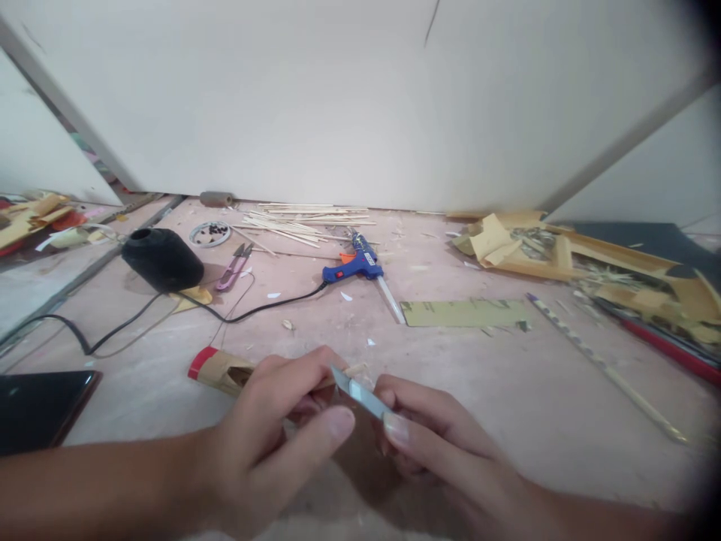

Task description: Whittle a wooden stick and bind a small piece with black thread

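My right hand [433,428] pinches a flat grey craft blade [366,398] between thumb and fingers, its angled tip pointing up and left. My left hand [282,428] is wrapped round a tan, tube-like piece [222,372] with a red end and a dark opening in its side; much of it is hidden behind the fingers. A pale, thin stick end [356,369] shows just past my left index finger, close behind the blade's tip. My left thumb lies apart from the blade, just below it.
Beyond my hands lies a blue glue gun [354,267] with a black cord running left. Around it are pink thread snips [233,268], a black thread cone [162,259], thin sticks [293,225] and a sandpaper strip [467,312]. A phone [45,409] sits left, a patterned pencil-like rod [608,368] right.
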### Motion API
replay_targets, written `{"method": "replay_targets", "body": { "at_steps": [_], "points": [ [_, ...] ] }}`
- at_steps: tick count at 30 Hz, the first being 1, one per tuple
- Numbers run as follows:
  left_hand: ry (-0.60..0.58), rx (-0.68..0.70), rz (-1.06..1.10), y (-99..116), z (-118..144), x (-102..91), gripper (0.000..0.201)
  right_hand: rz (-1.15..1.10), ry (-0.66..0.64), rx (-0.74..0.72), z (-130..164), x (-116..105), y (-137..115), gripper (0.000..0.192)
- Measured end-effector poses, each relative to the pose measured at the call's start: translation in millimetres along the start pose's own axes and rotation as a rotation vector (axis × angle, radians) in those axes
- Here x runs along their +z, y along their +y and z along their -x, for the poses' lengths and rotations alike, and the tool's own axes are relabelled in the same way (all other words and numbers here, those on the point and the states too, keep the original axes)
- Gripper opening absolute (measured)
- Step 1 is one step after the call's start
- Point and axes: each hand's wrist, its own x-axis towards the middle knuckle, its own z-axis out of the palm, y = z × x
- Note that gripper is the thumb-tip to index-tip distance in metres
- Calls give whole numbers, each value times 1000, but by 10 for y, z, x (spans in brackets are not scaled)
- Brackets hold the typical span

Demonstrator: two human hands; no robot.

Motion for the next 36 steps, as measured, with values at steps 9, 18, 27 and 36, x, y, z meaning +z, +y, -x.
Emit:
{"method": "replay_targets", "body": {
  "at_steps": [9, 18, 27, 36],
  "points": [
    [104, 37, -79, 7, -50, 55, 19, 15, 19, 3, 32, 39, -19, 33],
    [167, -23, -31, 28, -93, 69, 32, 53, -21, -71, -5, 4, -34, 35],
    [154, -104, -18, 22, -97, 62, 37, -25, -2, -48, 8, 28, 31, 34],
    [160, -289, -72, -15, -73, 86, 38, -71, 28, -1, -11, 13, 77, 32]
  ]
}}
